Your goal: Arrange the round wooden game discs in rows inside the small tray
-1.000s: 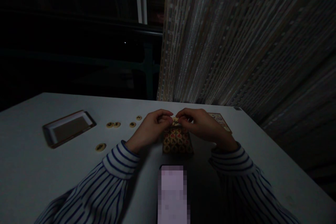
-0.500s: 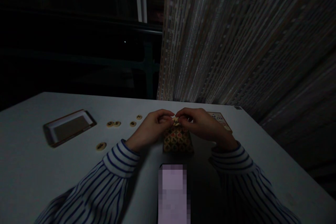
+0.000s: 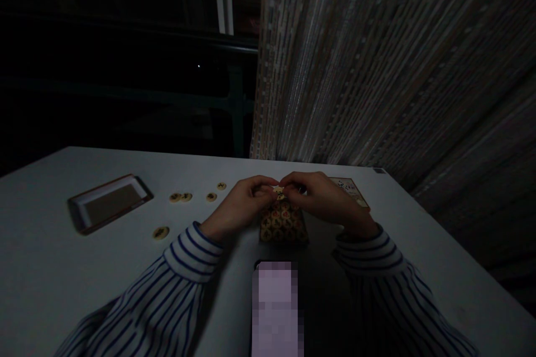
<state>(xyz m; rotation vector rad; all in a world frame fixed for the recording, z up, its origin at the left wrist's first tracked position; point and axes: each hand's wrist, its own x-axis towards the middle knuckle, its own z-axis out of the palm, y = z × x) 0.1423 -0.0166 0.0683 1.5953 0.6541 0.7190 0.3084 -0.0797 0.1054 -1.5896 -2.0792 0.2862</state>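
Both my hands meet over the far end of a small box (image 3: 285,242) filled with rows of round Chinese chess pieces. Some pieces carry red characters, others black ones. Between my fingertips sits one pale chess piece (image 3: 278,193) with a dark character on its face. My left hand (image 3: 247,201) pinches it from the left with thumb and fingers. From the other side my right hand (image 3: 314,195) closes on the same piece. The far rows of the box are partly hidden behind my fingers.
Several loose chess pieces (image 3: 211,197) lie left of my hands, one (image 3: 161,232) nearer me. An upturned box lid (image 3: 79,217) rests far left. A printed card (image 3: 352,192) lies behind my right hand. A phone-like device (image 3: 275,307) is at the front; a curtain (image 3: 318,67) hangs behind the white table.
The chess piece between my fingertips has turned slightly. My hands are in almost the same place, and the things on the table have not moved.
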